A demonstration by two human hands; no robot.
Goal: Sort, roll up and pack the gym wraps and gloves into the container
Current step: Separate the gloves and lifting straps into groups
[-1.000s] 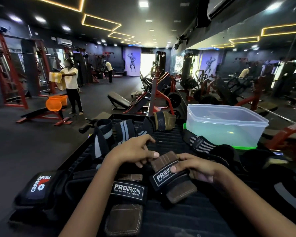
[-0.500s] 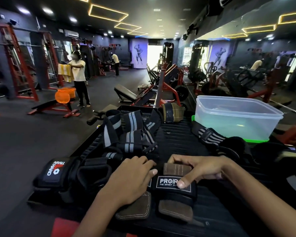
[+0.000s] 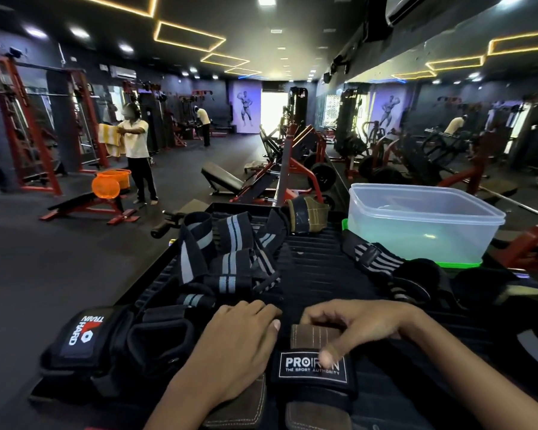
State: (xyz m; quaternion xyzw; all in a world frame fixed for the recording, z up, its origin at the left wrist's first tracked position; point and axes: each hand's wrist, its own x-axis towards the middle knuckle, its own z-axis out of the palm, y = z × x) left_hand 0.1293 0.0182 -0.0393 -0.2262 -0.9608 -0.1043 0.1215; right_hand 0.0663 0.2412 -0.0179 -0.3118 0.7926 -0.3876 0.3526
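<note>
Your left hand (image 3: 239, 352) lies flat, gripping nothing, on one brown-padded grip; your right hand (image 3: 351, 324) pins the PROIRON grip (image 3: 312, 372) with curled fingers. Mismatching pairs is the likely risk. Farther off, the striped wraps (image 3: 227, 259) lie tangled; the container (image 3: 423, 221) looks empty.

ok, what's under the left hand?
Under the left hand a brown leather pad pokes out toward the camera, beside the PROIRON grip that the right hand touches. Whatever label or strap lies beneath the palm is covered.
</note>
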